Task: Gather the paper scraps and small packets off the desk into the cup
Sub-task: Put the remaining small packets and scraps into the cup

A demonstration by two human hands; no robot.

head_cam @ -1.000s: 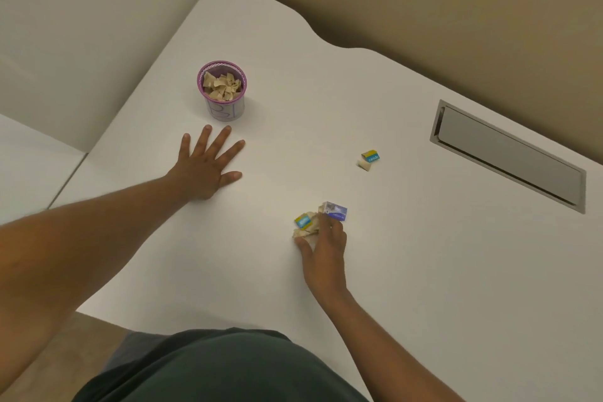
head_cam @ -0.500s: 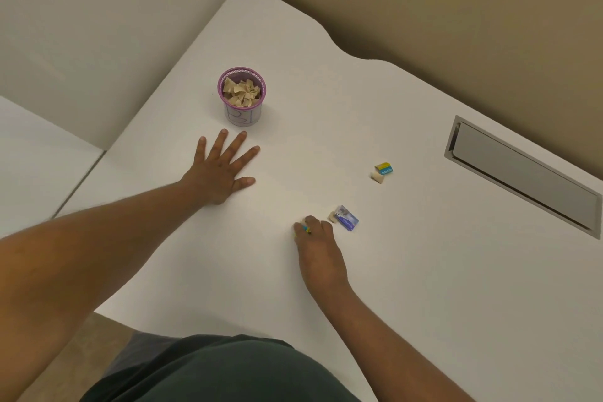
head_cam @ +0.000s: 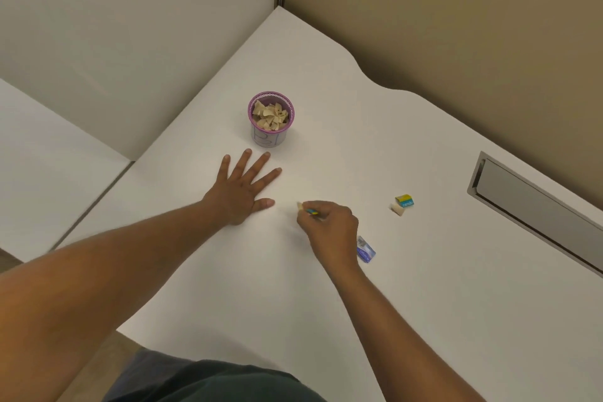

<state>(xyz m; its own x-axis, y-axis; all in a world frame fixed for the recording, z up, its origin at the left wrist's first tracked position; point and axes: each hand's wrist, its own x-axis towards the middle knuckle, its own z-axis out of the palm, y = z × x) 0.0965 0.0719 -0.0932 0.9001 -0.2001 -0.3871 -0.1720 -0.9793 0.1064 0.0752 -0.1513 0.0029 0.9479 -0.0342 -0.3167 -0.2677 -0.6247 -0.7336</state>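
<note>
A purple-rimmed cup (head_cam: 270, 137) full of beige paper scraps stands on the white desk (head_cam: 424, 287). My left hand (head_cam: 243, 188) lies flat with fingers spread, just in front of the cup. My right hand (head_cam: 329, 228) is raised a little right of it, pinching a blue-and-yellow packet with a beige scrap (head_cam: 308, 209). A blue packet (head_cam: 366, 250) lies on the desk, partly behind my right wrist. Farther right lie a yellow-and-teal packet (head_cam: 405, 200) and a beige scrap (head_cam: 397, 209), touching each other.
A grey metal cable flap (head_cam: 535, 215) is set into the desk at the right. Partition walls rise close behind the cup and along the desk's curved back edge. A lower white surface (head_cam: 42, 173) adjoins at the left.
My right hand has closed on the blue-and-yellow packet and a scrap, lifted them and moved left toward the cup, leaving the blue packet on the desk. My left hand has stayed flat.
</note>
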